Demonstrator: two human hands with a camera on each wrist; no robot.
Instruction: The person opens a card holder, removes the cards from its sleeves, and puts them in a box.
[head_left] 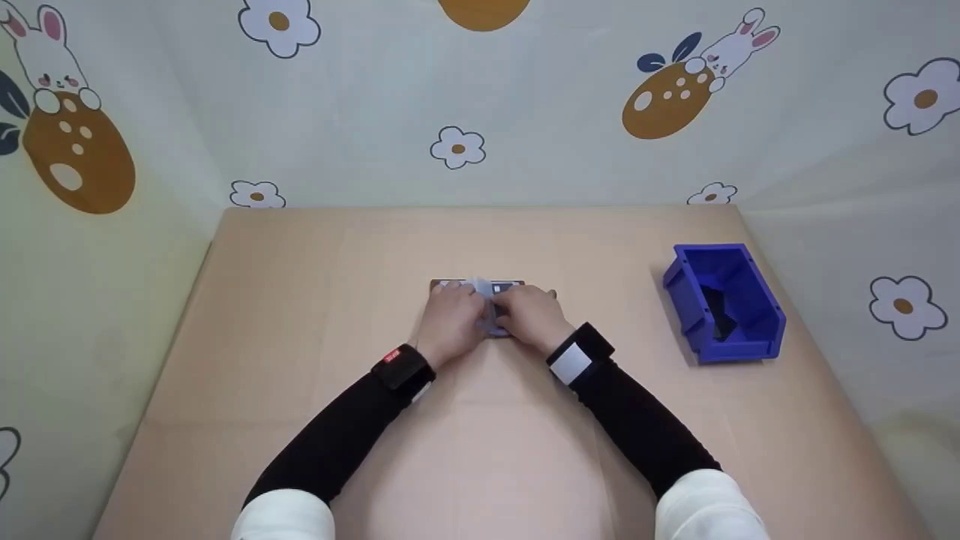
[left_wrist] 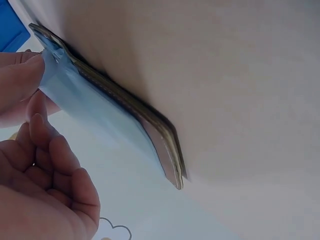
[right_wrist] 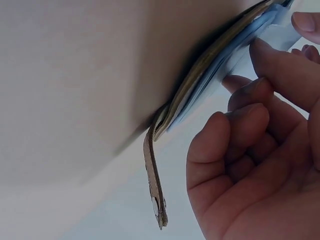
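Note:
A small brown card holder with clear plastic sleeves lies open on the table, mostly covered by both hands in the head view. In the left wrist view its thin brown cover rests against the tabletop, and a bluish clear sleeve stands away from it. My left hand pinches the sleeve's edge, its other fingers curled. Close beside it, my right hand has its thumb and fingertips at the sleeves, apparently pinching them. A brown strap with a snap sticks out on the right.
A blue plastic bin stands toward the table's right edge, with dark flat items inside. The light brown tabletop reaches back to a patterned wall covering, which also encloses both sides.

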